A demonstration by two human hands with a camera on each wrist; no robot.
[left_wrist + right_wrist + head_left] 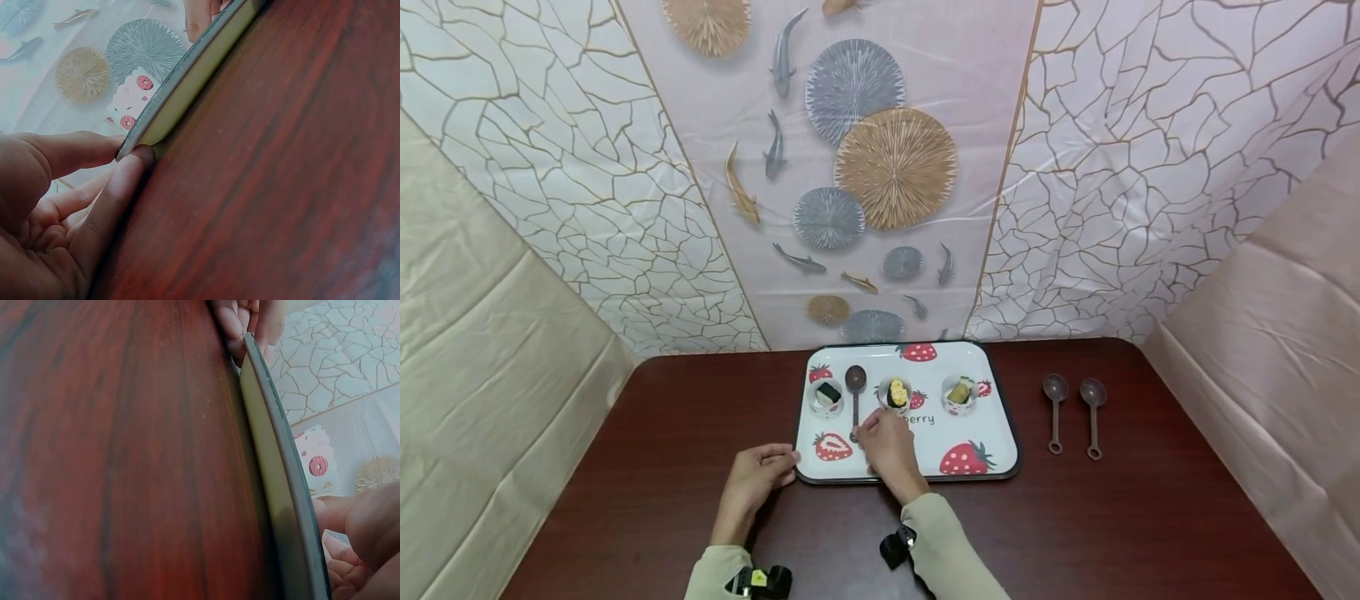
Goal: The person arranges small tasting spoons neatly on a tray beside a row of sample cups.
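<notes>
A white strawberry-print tray [880, 462] with a dark rim lies on the table. My left hand [758, 477] pinches its near left corner between thumb and forefinger; in the left wrist view the thumb [128, 175] sits at the rim. My right hand [889, 450] is over the tray's front, its fingertips pinching the handle end of a brown spoon [855, 380]. That spoon lies bowl-away between the left cup [826, 408] and the middle cup [886, 393]. Each small patterned cup holds a sushi-like piece, as does the right cup [958, 407].
Two more brown spoons, one [1055, 412] beside the other [1093, 417], lie right of the tray on the dark red wooden table [700, 400]. A patterned cloth [880, 283] hangs behind, and beige fabric [1262, 358] flanks the sides.
</notes>
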